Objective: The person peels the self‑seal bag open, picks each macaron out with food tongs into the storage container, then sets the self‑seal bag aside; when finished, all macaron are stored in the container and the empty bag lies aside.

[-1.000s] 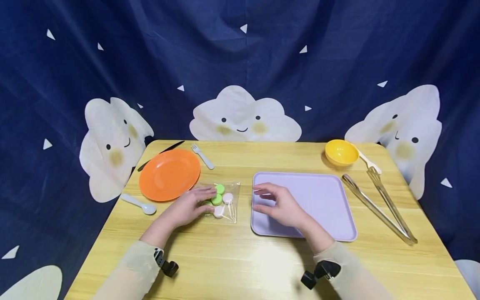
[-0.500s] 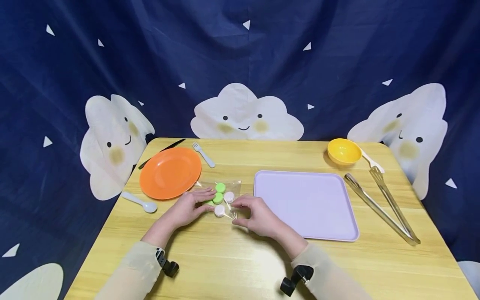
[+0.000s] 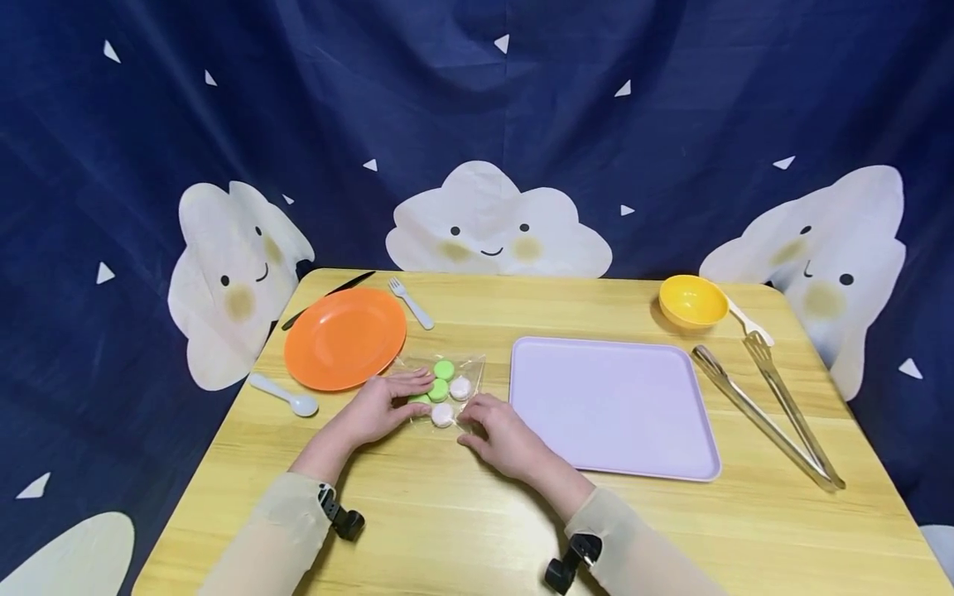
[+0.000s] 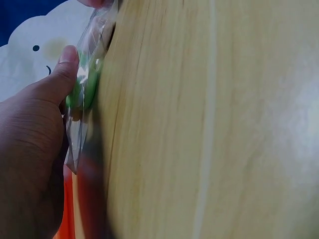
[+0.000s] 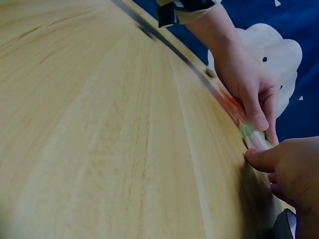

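Note:
A clear plastic bag point(image 3: 477, 364) with several green and pale pink macaron-like rounds point(image 3: 439, 390) lies left of the table's middle. My left hand point(image 3: 380, 410) holds its left part, fingers over the top and thumb beside a green round. At the bag's right edge my right hand point(image 3: 503, 434) pinches the plastic between thumb and curled fingers. In the left wrist view the bag point(image 4: 82, 124) appears edge-on, with my left thumb against it. Both hands meet the bag in the right wrist view, where my right hand point(image 5: 294, 172) partly hides it.
A lilac tray point(image 3: 611, 406) is right of the bag. An orange plate point(image 3: 345, 338), spoon point(image 3: 286, 395), fork point(image 3: 411, 304) and black knife point(image 3: 350, 284) are at left. At right are a yellow bowl point(image 3: 693, 301), a white-handled utensil point(image 3: 749, 319) and metal tongs point(image 3: 775, 422).
My right hand has moved left from over the tray to the bag's right edge and now pinches it. My left hand stays on the bag. The head view has shifted slightly.

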`<state>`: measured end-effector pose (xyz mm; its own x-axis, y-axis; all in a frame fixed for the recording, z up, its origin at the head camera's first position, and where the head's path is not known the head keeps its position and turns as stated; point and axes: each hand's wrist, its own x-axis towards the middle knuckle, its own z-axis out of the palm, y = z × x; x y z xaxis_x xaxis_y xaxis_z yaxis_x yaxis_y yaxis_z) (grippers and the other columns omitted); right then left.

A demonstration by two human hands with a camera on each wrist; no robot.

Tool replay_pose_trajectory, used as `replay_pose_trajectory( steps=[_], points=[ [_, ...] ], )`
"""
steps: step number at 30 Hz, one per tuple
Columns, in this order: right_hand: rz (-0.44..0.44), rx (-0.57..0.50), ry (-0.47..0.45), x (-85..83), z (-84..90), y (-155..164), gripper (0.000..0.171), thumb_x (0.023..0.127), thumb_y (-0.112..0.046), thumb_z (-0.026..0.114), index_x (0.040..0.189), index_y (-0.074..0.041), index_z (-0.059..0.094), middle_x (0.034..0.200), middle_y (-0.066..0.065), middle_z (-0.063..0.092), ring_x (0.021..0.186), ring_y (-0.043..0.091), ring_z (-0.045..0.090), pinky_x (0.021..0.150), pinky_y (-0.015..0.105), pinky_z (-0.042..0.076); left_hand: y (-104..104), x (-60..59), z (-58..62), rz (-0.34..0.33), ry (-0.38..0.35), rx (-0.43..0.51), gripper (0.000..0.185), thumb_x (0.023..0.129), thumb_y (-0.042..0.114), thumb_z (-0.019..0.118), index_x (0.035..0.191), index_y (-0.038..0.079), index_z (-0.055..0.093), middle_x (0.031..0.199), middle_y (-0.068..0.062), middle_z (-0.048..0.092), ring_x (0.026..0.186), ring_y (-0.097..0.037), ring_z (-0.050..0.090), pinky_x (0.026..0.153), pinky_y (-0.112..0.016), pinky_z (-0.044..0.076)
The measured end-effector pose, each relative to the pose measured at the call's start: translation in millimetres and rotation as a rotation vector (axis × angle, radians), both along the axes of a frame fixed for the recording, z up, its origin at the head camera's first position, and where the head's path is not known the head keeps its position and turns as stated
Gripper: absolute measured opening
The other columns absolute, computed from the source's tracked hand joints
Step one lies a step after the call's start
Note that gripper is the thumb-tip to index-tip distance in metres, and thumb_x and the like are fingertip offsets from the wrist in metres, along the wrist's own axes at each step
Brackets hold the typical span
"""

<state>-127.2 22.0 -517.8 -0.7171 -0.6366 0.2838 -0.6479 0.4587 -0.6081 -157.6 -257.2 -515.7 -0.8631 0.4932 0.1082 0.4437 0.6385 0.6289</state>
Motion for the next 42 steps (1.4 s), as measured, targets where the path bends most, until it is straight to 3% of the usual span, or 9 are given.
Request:
replay_pose_trajectory(
  steps=[6, 15, 23, 31, 36, 42],
  points=[
    [0.037, 0.024, -0.004, -4.3, -0.9, 2.3, 0.014, 0.095, -0.011, 0.081, 0.107, -0.003, 0.077, 0.108, 0.006, 0.069, 0.104, 0.021, 0.065, 0.097, 0.037, 0.055, 1.3, -0.5, -2.8, 0.017, -0.008, 0.015, 0.045, 0.095, 0.030, 0.082, 0.136, 0.015, 0.072, 0.146, 0.002, 0.062, 0.141, -0.020, 0.054, 0.119, -0.047, 0.040],
    [0.112, 0.053, -0.011, -12.6, 7.1, 7.2, 0.005, 0.095, -0.006, 0.079, 0.100, -0.004, 0.079, 0.101, 0.004, 0.070, 0.097, 0.018, 0.068, 0.092, 0.032, 0.058, 0.5, 1.0, -2.3, 0.020, 0.000, 0.023, 0.045, 0.095, 0.032, 0.082, 0.137, 0.017, 0.072, 0.147, 0.001, 0.062, 0.140, -0.019, 0.054, 0.119, -0.046, 0.040],
    [0.201, 0.150, 0.069, -16.8, 14.1, 11.1, 0.006, 0.098, -0.004, 0.076, 0.093, -0.008, 0.078, 0.096, 0.000, 0.066, 0.093, 0.014, 0.064, 0.087, 0.027, 0.056, -0.7, 0.5, -3.4, 0.017, 0.003, 0.029, 0.045, 0.095, 0.030, 0.082, 0.136, 0.015, 0.073, 0.145, 0.003, 0.062, 0.140, -0.019, 0.054, 0.119, -0.044, 0.040],
    [0.190, 0.221, 0.121, -14.0, 10.2, 12.4, 0.011, 0.104, -0.009, 0.068, 0.094, -0.011, 0.071, 0.098, -0.001, 0.061, 0.098, 0.015, 0.061, 0.091, 0.030, 0.055, 0.6, -0.8, -5.0, 0.010, 0.008, 0.032, 0.045, 0.094, 0.030, 0.082, 0.135, 0.014, 0.073, 0.144, 0.003, 0.063, 0.139, -0.017, 0.055, 0.119, -0.043, 0.041],
    [0.149, 0.172, 0.014, -13.9, 7.2, 15.8, 0.008, 0.107, -0.010, 0.062, 0.100, -0.010, 0.065, 0.100, -0.001, 0.058, 0.097, 0.014, 0.058, 0.093, 0.032, 0.055, 1.1, -1.1, -4.8, 0.008, 0.013, 0.035, 0.045, 0.095, 0.031, 0.082, 0.136, 0.014, 0.073, 0.145, 0.002, 0.062, 0.139, -0.018, 0.055, 0.119, -0.043, 0.040],
    [0.061, 0.002, -0.083, -14.7, 3.5, 22.0, 0.007, 0.107, -0.007, 0.061, 0.102, -0.006, 0.065, 0.100, -0.001, 0.061, 0.095, 0.013, 0.061, 0.089, 0.036, 0.057, 1.2, -0.5, -4.3, 0.009, 0.018, 0.046, 0.046, 0.094, 0.030, 0.084, 0.135, 0.013, 0.073, 0.145, 0.001, 0.063, 0.139, -0.020, 0.056, 0.119, -0.045, 0.040]
  ],
)
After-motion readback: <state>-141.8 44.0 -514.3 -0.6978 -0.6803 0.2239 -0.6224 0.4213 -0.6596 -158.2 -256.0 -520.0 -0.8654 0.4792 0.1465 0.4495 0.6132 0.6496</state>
